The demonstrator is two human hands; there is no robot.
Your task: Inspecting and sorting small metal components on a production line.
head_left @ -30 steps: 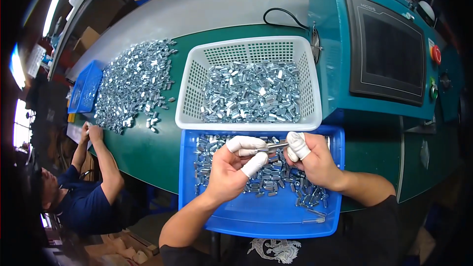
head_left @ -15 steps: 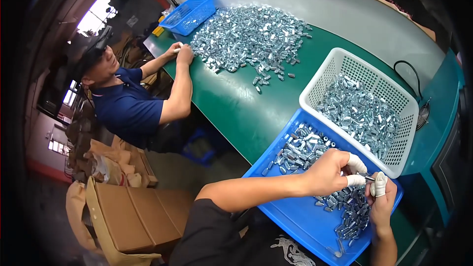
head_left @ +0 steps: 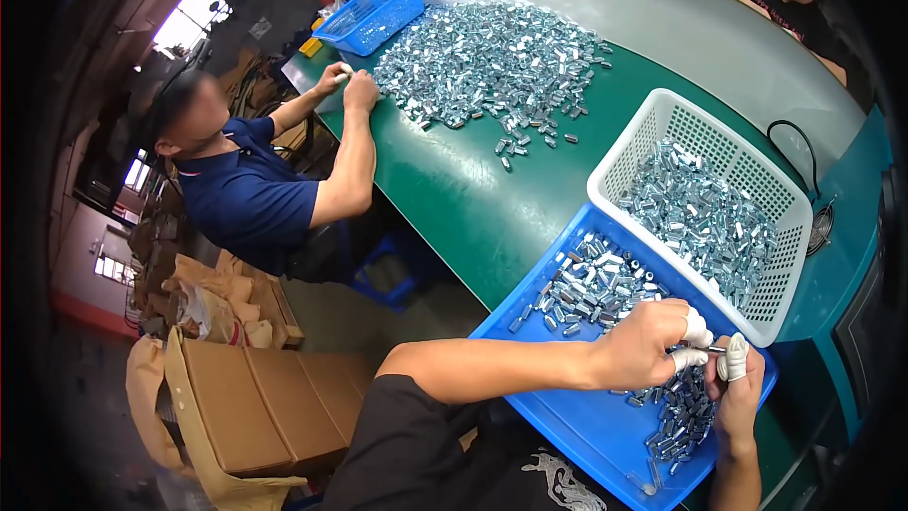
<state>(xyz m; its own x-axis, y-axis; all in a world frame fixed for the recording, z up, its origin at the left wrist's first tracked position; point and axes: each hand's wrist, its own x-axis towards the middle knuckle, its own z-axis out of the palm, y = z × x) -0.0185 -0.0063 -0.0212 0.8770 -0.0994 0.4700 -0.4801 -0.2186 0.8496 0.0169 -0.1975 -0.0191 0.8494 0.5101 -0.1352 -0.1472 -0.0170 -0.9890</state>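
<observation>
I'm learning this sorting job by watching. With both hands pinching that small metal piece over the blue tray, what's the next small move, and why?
Probably finish handling the small metal piece pinched between the left hand and right hand, then drop it in the white basket beside the blue tray. Both hands meet on it above the tray, and the basket already holds similar parts.

The small metal part [head_left: 716, 350] pinched between both hands is too small to identify.
</observation>
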